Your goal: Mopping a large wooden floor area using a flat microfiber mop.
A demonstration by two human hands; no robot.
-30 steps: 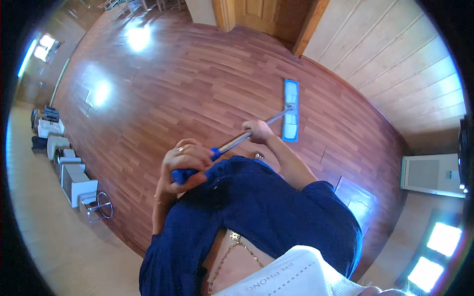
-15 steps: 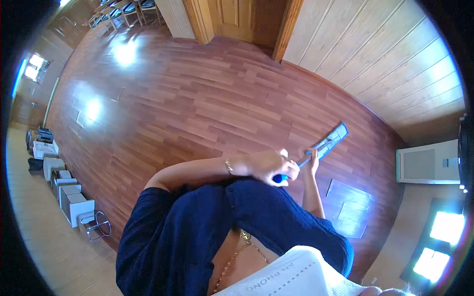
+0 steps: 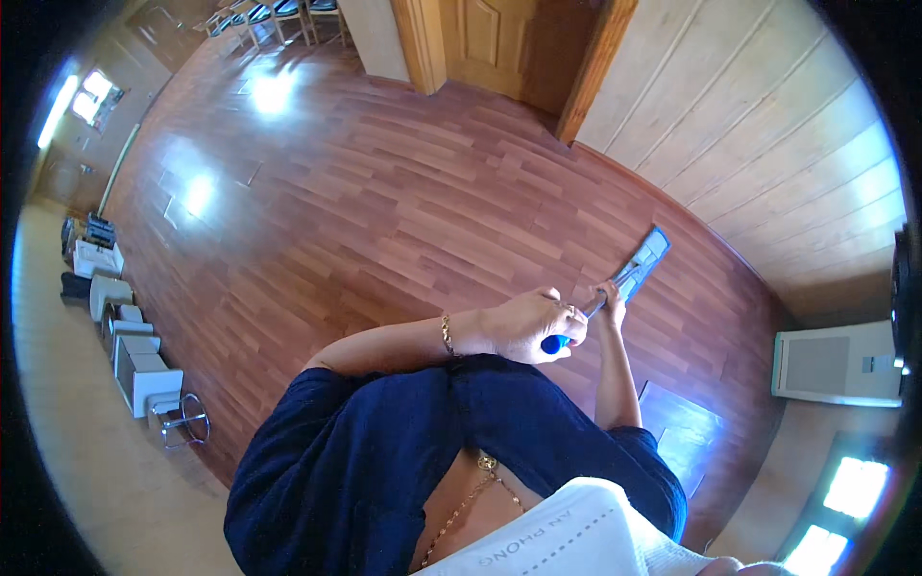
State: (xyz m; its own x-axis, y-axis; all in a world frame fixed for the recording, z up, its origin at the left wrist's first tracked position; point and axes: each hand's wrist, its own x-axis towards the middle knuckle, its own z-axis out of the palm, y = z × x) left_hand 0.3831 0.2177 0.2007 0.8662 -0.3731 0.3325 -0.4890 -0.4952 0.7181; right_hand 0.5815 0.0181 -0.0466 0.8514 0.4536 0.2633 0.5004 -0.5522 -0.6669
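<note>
Reddish wood-plank floor fills most of the view, w/ bright window glare patches at far left. Pale wood-panel wall runs along the right; wooden door at far centre. Row of white chairs lines the left edge, more chairs far left by the door. White boxy unit stands at right against the wall.

Person in dark blue top, gold bracelet on left wrist, holds a flat mop. Left hand is closed round the blue end of the mop handle, near the body. Right hand grips the same handle just beyond, fingers wrapped, touching or nearly touching the left hand. Handle slants off to the far right. Mop head, blue-grey rectangular pad, lies flat on the floor close to the right wall, just beyond the hands.
</note>
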